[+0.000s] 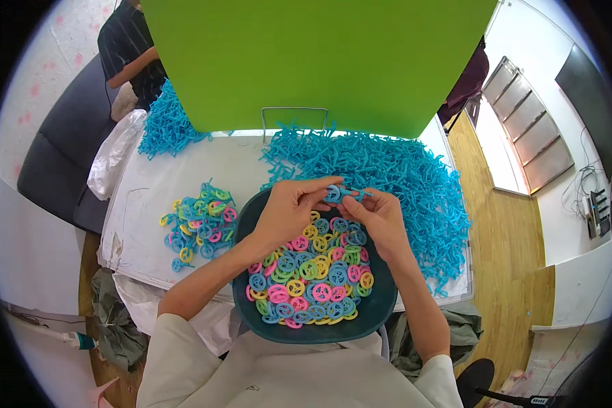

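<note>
Left hand (285, 207) and right hand (377, 216) pinched shut on one blue ring piece (334, 193), frame centre, just above dark teal bowl (381, 299). Bowl full of coloured plastic rings (313, 275); blue sprue pile (394, 177) right of centre, small ring heap (198, 221) left

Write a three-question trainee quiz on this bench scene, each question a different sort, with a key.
1. True or false: both hands hold one blue ring piece above the dark bowl.
2. Multiple choice: the big heap of blue stick parts lies A) inside the bowl, B) on the white table beyond and to the right of the bowl, C) on the wooden floor.
3. Fill in: the small pile of finished coloured rings lies on the table to the bowl's ____.

Key: 1 true: left hand and right hand meet on the piece. 2 B. 3 left.
</note>
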The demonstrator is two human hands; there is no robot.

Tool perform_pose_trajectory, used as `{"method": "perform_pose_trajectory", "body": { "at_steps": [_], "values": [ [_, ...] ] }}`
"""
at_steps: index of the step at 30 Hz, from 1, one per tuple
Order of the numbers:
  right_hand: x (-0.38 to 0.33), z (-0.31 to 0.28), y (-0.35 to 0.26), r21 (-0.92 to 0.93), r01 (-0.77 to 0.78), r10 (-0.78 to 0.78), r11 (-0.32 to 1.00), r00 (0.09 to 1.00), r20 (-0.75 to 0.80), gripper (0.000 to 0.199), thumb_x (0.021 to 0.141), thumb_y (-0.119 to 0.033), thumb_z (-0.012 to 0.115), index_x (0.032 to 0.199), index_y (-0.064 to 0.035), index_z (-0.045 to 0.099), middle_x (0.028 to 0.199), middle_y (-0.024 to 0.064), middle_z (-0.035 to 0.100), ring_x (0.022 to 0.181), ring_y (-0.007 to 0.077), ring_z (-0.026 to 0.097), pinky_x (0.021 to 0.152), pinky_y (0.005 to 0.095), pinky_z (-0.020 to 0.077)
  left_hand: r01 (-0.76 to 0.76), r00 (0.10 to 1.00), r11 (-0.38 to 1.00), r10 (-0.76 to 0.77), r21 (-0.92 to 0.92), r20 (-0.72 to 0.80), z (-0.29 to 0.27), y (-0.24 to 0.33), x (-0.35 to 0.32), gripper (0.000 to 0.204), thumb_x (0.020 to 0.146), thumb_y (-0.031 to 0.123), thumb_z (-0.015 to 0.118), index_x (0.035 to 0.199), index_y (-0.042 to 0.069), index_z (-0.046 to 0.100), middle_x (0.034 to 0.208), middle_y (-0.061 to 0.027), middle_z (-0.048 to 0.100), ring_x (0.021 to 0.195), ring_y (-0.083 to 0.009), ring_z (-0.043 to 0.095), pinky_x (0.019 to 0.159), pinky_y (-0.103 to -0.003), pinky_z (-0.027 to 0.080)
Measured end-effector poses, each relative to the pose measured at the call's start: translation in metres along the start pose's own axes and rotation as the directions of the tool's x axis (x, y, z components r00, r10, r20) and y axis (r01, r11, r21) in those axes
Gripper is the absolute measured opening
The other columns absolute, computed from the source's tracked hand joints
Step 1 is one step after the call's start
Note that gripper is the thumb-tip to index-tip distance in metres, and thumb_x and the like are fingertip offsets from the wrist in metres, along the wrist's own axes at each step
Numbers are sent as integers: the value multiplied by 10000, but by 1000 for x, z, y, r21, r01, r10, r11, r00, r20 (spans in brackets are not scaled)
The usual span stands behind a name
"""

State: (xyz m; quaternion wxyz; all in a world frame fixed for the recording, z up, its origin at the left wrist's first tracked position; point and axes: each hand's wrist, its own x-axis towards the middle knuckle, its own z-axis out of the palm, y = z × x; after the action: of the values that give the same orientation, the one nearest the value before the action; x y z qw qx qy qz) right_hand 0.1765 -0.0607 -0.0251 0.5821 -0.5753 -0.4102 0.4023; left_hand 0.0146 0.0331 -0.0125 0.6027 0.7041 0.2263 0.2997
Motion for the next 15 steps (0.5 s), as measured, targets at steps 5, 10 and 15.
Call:
{"method": "perform_pose_trajectory", "body": {
  "at_steps": [5,10,15],
  "values": [
    [4,-5,-2,281,-298,270,912,953,133,165,905,-168,657,997,-32,640,908,64,674,827,144,664,757,278,557,-21,999,995,25,97,-41,2,1,-1,277,965,31,487,1205,32,625,1039,-96,686,860,-158,679,760,-269,548],
    [4,-6,1,428,-396,342,812,918,200,171,920,-175,635,1026,-42,628,921,54,668,846,131,652,762,275,553,-65,997,998,66,22,-43,4,3,-4,272,971,50,491,1209,39,624,1047,-91,685,858,-160,680,755,-266,544],
    [2,2,-3,404,-303,290,863,952,94,173,921,-187,635,1010,-39,626,911,46,668,827,130,655,778,278,557,-44,996,999,45,25,-71,9,5,-5,270,978,68,492,1212,41,622,1056,-90,680,878,-150,667,772,-271,549]
  ]
}}
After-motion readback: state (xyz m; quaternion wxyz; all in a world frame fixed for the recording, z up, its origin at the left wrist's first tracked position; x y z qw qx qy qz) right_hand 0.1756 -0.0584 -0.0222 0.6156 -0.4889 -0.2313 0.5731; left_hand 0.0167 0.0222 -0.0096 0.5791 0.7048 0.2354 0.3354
